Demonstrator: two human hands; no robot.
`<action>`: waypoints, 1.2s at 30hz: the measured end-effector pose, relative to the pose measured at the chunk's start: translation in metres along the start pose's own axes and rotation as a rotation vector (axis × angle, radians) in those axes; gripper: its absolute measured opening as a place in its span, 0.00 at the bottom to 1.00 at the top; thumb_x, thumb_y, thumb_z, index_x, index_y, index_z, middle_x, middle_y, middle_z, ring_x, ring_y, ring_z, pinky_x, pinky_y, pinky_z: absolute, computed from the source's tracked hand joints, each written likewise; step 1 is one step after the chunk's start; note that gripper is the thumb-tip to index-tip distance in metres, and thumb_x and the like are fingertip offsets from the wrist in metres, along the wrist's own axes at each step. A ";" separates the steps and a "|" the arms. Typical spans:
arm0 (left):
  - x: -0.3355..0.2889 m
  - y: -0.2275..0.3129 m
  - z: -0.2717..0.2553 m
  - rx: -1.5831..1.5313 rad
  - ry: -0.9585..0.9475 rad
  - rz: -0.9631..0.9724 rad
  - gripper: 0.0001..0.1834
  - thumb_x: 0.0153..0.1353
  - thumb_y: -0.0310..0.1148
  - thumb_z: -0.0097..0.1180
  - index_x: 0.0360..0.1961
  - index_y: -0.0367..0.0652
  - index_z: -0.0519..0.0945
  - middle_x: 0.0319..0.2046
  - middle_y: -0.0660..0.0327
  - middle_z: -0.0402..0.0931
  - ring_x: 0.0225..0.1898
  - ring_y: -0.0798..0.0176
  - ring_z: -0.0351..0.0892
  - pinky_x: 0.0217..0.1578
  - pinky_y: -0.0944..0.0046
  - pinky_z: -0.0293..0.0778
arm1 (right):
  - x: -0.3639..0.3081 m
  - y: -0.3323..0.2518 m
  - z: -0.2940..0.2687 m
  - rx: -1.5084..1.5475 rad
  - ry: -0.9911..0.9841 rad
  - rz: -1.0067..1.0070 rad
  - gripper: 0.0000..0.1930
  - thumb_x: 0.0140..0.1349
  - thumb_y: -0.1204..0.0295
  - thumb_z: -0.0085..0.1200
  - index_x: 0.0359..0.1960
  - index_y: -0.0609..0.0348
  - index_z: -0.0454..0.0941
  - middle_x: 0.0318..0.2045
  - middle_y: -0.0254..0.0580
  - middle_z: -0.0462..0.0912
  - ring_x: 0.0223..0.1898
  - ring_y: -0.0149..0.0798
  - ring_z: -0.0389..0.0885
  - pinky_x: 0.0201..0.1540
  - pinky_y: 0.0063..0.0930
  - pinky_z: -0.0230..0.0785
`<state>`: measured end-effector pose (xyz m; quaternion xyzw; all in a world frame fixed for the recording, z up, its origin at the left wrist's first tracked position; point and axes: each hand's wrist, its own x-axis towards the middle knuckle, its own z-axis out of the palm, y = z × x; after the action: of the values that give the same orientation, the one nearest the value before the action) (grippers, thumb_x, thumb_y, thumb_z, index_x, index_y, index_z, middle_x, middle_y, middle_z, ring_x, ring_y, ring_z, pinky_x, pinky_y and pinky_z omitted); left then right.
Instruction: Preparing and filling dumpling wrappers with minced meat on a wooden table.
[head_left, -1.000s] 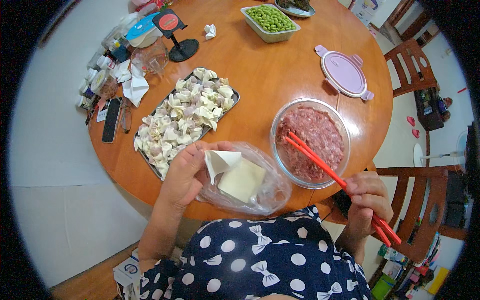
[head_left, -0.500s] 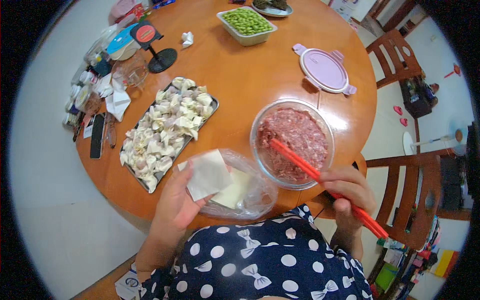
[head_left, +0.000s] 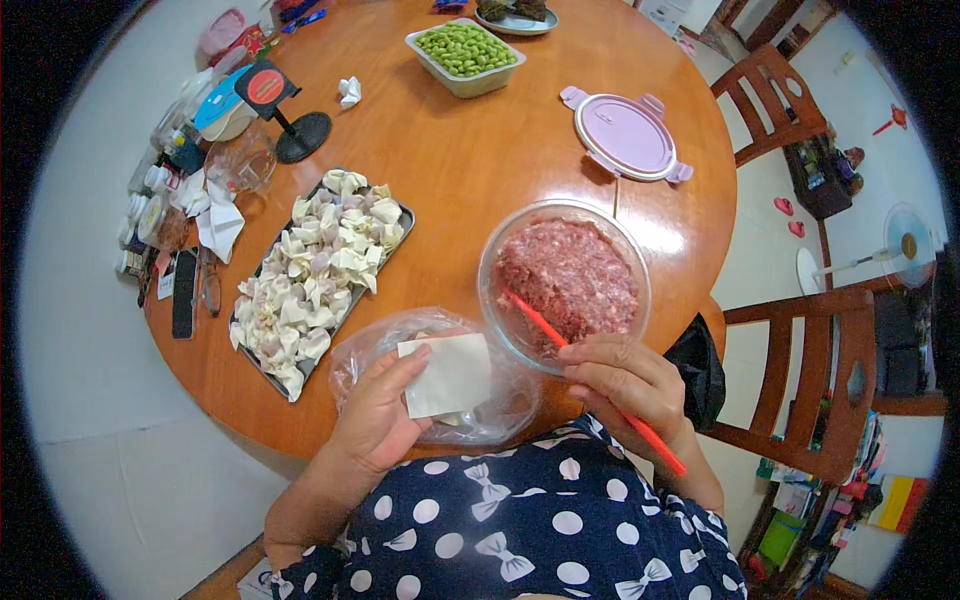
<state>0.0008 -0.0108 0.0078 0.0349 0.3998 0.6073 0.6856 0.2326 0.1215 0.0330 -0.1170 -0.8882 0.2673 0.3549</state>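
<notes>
My left hand (head_left: 378, 408) holds a square white wonton wrapper (head_left: 450, 376), thumb on top and fingers beneath. Under it lies a clear plastic bag (head_left: 513, 398), its contents mostly covered by the hand and wrapper. My right hand (head_left: 632, 392) is closed around red chopsticks (head_left: 540, 322), whose tips touch the minced meat (head_left: 575, 268) at the left side of a clear round bowl (head_left: 486, 270). Left of the bag, a dark tray (head_left: 408, 222) is covered with several folded wontons (head_left: 318, 262).
A lilac lid (head_left: 626, 136) lies beyond the bowl. Farther back stand a tub of green beans (head_left: 464, 58) and a plate (head_left: 535, 25) with dark food. On the left are a phone stand (head_left: 301, 136), crumpled tissue (head_left: 349, 92), a phone (head_left: 184, 292) and assorted containers. Wooden chairs (head_left: 800, 385) stand at right.
My right hand has moved left and nearer the bowl, shifting the chopstick tips left in the meat. The wrapper in my left hand has moved slightly right and down. The whole view has shifted slightly.
</notes>
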 end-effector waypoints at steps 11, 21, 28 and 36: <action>0.004 -0.003 0.000 0.008 0.006 0.011 0.24 0.68 0.34 0.44 0.61 0.33 0.65 0.58 0.45 0.70 0.58 0.45 0.73 0.61 0.44 0.67 | 0.001 -0.008 -0.007 -0.010 -0.051 0.060 0.09 0.48 0.81 0.63 0.33 0.66 0.79 0.37 0.50 0.83 0.39 0.49 0.84 0.43 0.35 0.77; 0.007 -0.004 -0.001 -0.001 0.015 -0.004 0.24 0.68 0.35 0.42 0.62 0.34 0.64 0.59 0.44 0.69 0.60 0.43 0.71 0.62 0.43 0.64 | -0.004 -0.010 -0.028 0.128 -0.071 0.178 0.08 0.54 0.77 0.62 0.36 0.63 0.81 0.38 0.49 0.84 0.39 0.46 0.84 0.42 0.34 0.77; 0.007 -0.004 0.003 0.004 0.018 0.022 0.24 0.69 0.35 0.40 0.62 0.33 0.64 0.59 0.43 0.68 0.60 0.41 0.70 0.62 0.42 0.64 | -0.011 0.001 -0.028 0.363 0.073 0.509 0.08 0.59 0.79 0.55 0.39 0.65 0.83 0.38 0.47 0.85 0.42 0.39 0.84 0.48 0.30 0.75; 0.007 -0.005 0.000 0.012 0.039 0.016 0.24 0.69 0.37 0.41 0.62 0.34 0.64 0.59 0.45 0.69 0.59 0.42 0.71 0.62 0.42 0.64 | -0.017 0.009 -0.027 0.805 0.367 0.785 0.10 0.64 0.77 0.49 0.38 0.69 0.83 0.40 0.50 0.85 0.44 0.40 0.83 0.53 0.34 0.73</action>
<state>0.0043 -0.0060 0.0019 0.0301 0.4164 0.6109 0.6727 0.2637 0.1324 0.0342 -0.3372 -0.5312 0.6702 0.3937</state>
